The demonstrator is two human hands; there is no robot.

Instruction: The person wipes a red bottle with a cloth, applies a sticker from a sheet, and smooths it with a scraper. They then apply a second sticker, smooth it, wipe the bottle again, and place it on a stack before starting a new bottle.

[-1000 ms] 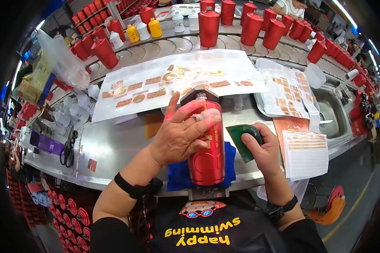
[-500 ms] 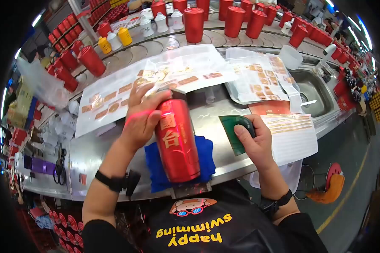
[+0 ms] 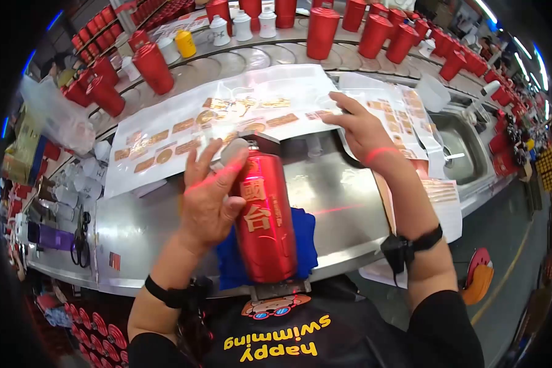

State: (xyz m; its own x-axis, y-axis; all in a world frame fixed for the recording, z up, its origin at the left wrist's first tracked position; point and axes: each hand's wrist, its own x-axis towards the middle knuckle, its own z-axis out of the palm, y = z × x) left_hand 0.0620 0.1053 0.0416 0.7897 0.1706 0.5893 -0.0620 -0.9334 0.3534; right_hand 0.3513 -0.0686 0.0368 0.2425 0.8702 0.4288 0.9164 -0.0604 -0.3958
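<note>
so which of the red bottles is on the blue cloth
The nearest bottle, with large gold characters facing up and the left hand at its side. The red bottles on the conveyor are farther back.

Lighting: bright, from overhead tubes (image 3: 523, 48), upper right. Glare: white patches on steel tabletop (image 3: 135, 230) and pale sheet (image 3: 300, 83); highlights on red bottle (image 3: 268, 236). Red light streaks: thin, several. Edges: black-vignetted, fisheye-bowed. Far background: small, soft, indistinct.
</note>
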